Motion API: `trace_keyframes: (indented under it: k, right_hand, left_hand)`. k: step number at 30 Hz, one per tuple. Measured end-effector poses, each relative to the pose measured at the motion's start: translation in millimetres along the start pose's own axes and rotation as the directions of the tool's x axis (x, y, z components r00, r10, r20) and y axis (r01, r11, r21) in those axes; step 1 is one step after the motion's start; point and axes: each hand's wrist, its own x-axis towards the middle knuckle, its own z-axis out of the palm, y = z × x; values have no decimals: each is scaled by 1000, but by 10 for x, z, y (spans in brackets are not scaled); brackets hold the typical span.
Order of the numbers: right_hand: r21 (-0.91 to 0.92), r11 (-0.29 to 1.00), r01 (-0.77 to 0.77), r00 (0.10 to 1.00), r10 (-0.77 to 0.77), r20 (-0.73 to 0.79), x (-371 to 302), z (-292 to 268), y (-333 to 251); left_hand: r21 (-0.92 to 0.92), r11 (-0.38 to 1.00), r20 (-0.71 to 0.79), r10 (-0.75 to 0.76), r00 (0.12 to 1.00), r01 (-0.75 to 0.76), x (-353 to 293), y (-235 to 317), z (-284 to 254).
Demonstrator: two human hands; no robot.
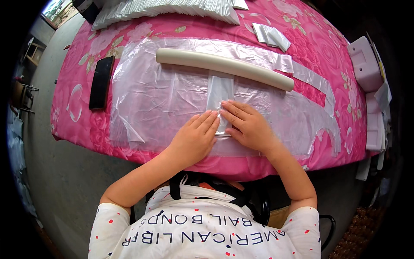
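Clear plastic everywhere: one narrow folded bag (220,93) lies on one large sheet (159,99), mid-table. Two hands press it flat, left hand (195,137) and right hand (246,123), fingers straight and close together, tips meeting on the bag's near end. One cream tube (224,67) lies just beyond; one black phone (101,82) far left.

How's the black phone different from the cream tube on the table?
The phone is flat, black and short; the tube is round, cream and much longer. The phone lies on the bare pink cloth at the left, while the tube rests across the clear plastic sheet. Neither hand touches either.
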Motion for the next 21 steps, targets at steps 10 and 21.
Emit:
trace_keyframes:
  k: [10,21]
  right_hand:
    - [164,987,-4,1000,4,-2,76,-92,103]
    - [50,990,133,987,-127,-97,-171,20,-274]
  left_hand:
    - [-128,992,-165,1,986,-22,-9,-10,-39]
    - [-173,964,-54,194,979,-201,-281,31,-178]
